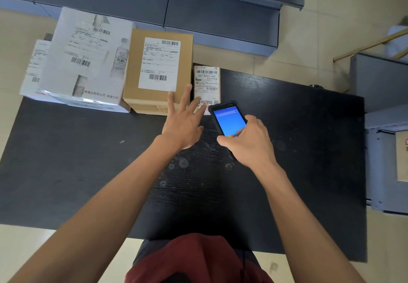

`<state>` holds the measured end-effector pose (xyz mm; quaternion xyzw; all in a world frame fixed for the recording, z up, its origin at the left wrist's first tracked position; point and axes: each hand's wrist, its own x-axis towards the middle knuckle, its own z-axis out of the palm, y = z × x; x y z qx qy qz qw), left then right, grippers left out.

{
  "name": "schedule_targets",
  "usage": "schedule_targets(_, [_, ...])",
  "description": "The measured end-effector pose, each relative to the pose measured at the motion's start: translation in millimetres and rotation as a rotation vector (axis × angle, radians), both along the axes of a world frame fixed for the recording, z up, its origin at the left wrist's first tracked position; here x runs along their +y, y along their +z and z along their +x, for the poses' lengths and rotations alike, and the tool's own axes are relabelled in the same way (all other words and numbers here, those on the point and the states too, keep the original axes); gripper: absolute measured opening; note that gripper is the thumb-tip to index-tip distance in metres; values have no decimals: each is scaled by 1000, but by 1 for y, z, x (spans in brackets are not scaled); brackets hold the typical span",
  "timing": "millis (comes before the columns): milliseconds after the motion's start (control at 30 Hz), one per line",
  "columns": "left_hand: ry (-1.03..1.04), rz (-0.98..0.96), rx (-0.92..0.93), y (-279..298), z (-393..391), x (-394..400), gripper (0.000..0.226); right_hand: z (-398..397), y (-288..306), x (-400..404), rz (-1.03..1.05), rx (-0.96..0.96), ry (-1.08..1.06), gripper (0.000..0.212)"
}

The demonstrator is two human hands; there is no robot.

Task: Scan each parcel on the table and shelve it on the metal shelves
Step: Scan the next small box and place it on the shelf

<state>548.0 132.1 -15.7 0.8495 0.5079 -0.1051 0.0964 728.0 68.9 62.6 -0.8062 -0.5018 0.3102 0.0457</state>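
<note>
My right hand (249, 141) grips a black handheld scanner (228, 118) with a lit blue screen, its top end pointing at a small white-labelled parcel (206, 84) lying flat on the black table (88, 161). My left hand (182, 117) is open with fingers spread, its fingertips over the near right corner of a brown cardboard box (159, 70) and the edge of the small parcel. Left of the brown box stands a large white box (88, 62) printed with a bottle picture. A smaller white parcel (35, 68) lies partly hidden behind it.
Grey metal shelves (220, 17) run along the far side beyond the table. Another grey shelf unit (384, 128) stands to the right, holding a cardboard box (401, 157) at the frame edge. A wooden stick (373, 44) leans at upper right.
</note>
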Motion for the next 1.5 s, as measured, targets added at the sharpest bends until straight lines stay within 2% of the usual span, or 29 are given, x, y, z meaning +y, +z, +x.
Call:
schedule_targets(267, [-47, 84, -51, 13, -4, -10, 59, 10, -27, -30, 9, -64, -24, 96])
schedule_targets(467, [5, 114, -251, 12, -16, -50, 51, 8, -66, -61, -25, -140, -39, 99])
schedule_targets(833, [218, -125, -400, -7, -28, -100, 49, -13, -121, -91, -85, -126, -37, 102])
schedule_targets(1033, [332, -235, -446, -9, -27, -97, 52, -15, -129, -89, -94, -171, -3, 97])
schedule_targets(1167, [399, -274, -570, -5, -22, -91, 51, -10, -123, -73, -173, -181, 63, 93])
schedule_targets(1233, [446, -277, -666, 0, -17, -87, 51, -9, -115, -60, -127, -117, 81, 90])
schedule_targets(1367, [576, -314, -846, 11, -8, -74, 49, -14, -94, -23, 170, 101, 101, 77])
schedule_targets(1500, [637, -318, -916, 13, -13, -64, 48, -21, -87, 24, 332, 129, 163, 72])
